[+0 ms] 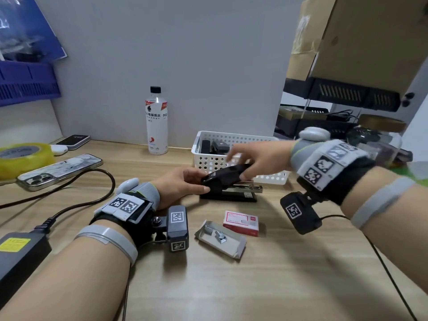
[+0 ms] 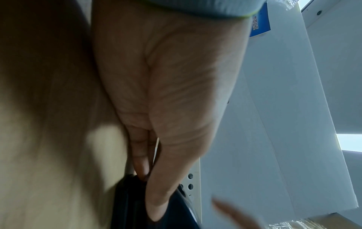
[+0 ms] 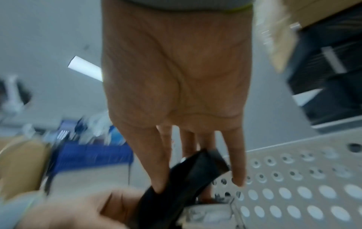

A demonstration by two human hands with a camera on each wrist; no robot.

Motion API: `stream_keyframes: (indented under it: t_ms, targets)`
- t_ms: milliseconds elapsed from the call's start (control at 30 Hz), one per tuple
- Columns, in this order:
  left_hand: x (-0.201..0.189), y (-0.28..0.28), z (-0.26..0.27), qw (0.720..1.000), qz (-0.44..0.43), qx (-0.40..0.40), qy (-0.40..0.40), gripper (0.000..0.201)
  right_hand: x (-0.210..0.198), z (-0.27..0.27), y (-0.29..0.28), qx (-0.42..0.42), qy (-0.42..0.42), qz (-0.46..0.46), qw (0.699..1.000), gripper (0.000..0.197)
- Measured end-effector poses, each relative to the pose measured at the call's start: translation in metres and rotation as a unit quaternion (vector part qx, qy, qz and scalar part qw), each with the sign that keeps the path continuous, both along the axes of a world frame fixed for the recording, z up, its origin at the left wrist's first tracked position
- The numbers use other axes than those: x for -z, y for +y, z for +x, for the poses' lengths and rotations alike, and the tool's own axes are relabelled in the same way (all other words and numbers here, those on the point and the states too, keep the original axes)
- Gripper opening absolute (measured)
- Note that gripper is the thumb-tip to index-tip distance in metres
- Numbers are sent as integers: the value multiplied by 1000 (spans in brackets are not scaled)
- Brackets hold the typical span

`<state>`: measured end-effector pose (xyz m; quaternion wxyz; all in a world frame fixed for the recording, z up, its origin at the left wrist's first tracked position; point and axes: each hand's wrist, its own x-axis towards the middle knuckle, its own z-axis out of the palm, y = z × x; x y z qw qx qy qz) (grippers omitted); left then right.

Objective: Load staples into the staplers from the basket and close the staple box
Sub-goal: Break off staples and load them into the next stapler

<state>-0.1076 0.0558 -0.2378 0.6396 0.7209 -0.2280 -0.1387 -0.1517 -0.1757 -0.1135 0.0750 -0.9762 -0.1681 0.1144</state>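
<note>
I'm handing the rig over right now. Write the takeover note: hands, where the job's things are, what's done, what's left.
Left hand pinches the hinge end of the black stapler. Right hand holds its raised top cover, thumb under, fingers over.
The stapler stands on the desk before the white basket, its metal staple channel exposed. More staplers lie in the basket. The staple tray lies open, beside its red sleeve.
Done: one stapler out and opened.
Left: whether it holds staples cannot be seen; close it, load the others, close the box.
</note>
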Motion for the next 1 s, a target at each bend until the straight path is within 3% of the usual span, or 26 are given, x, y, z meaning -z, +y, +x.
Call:
stream_keyframes:
  t_ms: [100, 200, 333, 433, 633, 867, 1000]
  targets:
    - [-2, -3, -2, 1000, 8, 2, -10, 35, 16, -4, -36, 90, 87, 87, 988, 38]
    - [-3, -6, -4, 1000, 0, -15, -23, 29, 44, -5, -51, 162, 105, 146, 970, 25]
    - [-3, 0, -4, 999, 8, -26, -24, 28, 65, -6, -53, 225, 116, 347, 903, 12]
    - [-2, 7, -2, 999, 6, -36, -21, 29, 74, -7, -56, 255, 108, 388, 879, 9]
    - [-1, 19, 3, 997, 0, -77, -21, 27, 86, -5, -61, 295, 114, 510, 800, 10]
    - [-5, 24, 3, 995, 10, -102, -11, 31, 87, -4, -59, 310, 92, 514, 794, 4]
    - [-14, 29, -3, 990, -58, -129, 28, 42, 75, -15, -51, 245, 22, 449, 859, 8]
